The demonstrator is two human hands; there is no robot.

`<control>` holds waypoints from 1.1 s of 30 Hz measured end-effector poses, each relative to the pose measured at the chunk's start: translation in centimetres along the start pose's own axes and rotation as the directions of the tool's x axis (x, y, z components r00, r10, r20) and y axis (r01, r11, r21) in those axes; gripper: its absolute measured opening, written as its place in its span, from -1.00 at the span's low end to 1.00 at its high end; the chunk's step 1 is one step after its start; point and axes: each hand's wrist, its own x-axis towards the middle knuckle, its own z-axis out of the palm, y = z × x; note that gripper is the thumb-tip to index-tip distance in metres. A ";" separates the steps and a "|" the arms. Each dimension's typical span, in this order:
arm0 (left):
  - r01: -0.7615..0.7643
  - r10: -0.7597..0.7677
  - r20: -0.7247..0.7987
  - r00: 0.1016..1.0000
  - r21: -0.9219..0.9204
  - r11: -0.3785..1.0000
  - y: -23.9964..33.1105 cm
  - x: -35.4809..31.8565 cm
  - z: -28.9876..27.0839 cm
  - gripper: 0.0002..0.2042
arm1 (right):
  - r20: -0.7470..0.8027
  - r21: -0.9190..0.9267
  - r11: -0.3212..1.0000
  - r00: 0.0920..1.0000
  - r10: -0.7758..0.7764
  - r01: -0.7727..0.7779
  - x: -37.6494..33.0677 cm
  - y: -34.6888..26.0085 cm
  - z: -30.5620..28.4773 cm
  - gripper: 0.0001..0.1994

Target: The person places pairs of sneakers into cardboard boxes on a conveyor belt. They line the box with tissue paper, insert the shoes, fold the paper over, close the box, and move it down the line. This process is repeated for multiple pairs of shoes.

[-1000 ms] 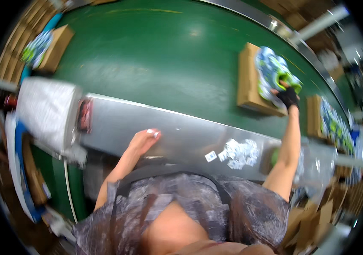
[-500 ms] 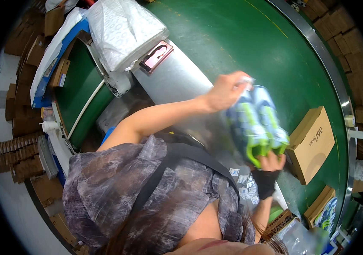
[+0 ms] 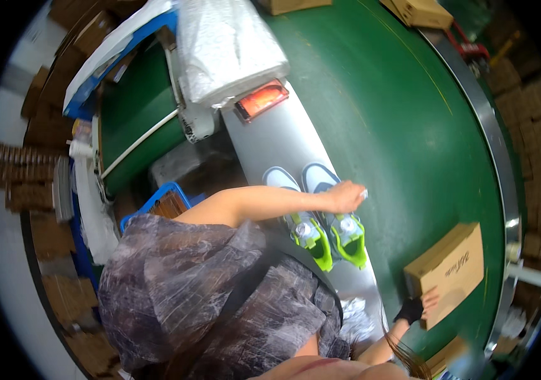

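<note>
A pair of light blue and white sneakers (image 3: pixel 337 220) with lime green collars lies side by side on a metal strip (image 3: pixel 245 142), toes pointing away from me. My left hand (image 3: pixel 344 197) passes over the shoes. Its fingers are closed on a small white piece (image 3: pixel 363 194), too small to tell more. Partly hidden by that hand and forearm is the middle of both shoes. At the right, my right hand (image 3: pixel 431 304), in a black fingerless glove, grips the near end of a closed brown shoebox (image 3: pixel 451 269) on the green belt.
A white plastic-wrapped bundle (image 3: pixel 229 54) and a phone (image 3: pixel 263 100) with a lit screen are on the far part of the metal strip. Crumpled clear plastic (image 3: pixel 357 320) lies nearer me. A blue crate (image 3: pixel 156 206) stands at left, and another box (image 3: pixel 444 358) sits at lower right.
The shoes have come down from my hands onto the metal strip. My right hand has left them and taken hold of the shoebox. My left hand has moved nearer me, over the shoes.
</note>
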 end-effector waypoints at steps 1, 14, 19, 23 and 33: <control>0.029 -0.028 0.024 0.999 -0.036 0.999 0.1 -0.2 -0.3 -0.85 | -0.176 0.105 0.994 0.984 0.010 0.009 1.9 0.7 5.1 -0.11; -0.776 0.735 -0.281 0.617 -0.063 0.628 10.6 3.3 -1.4 -0.88 | -0.033 0.777 -0.593 0.955 0.295 0.211 -6.5 -6.1 -12.4 -0.48; -0.614 0.622 0.258 0.739 0.638 0.465 -0.4 7.3 -1.4 -0.88 | 0.039 0.784 -0.591 0.936 0.350 0.189 -5.1 -4.1 -9.2 -0.46; -0.710 0.479 0.524 0.704 0.517 0.478 0.4 6.9 -4.1 -0.83 | 0.329 0.604 -0.768 0.944 -0.003 -0.213 -5.3 -5.8 -2.7 -0.46; -0.470 0.633 -0.265 0.727 0.480 0.741 -11.3 2.4 -21.9 -0.76 | -0.245 0.969 -0.099 0.906 -0.345 0.224 -9.6 -12.6 -15.7 -0.60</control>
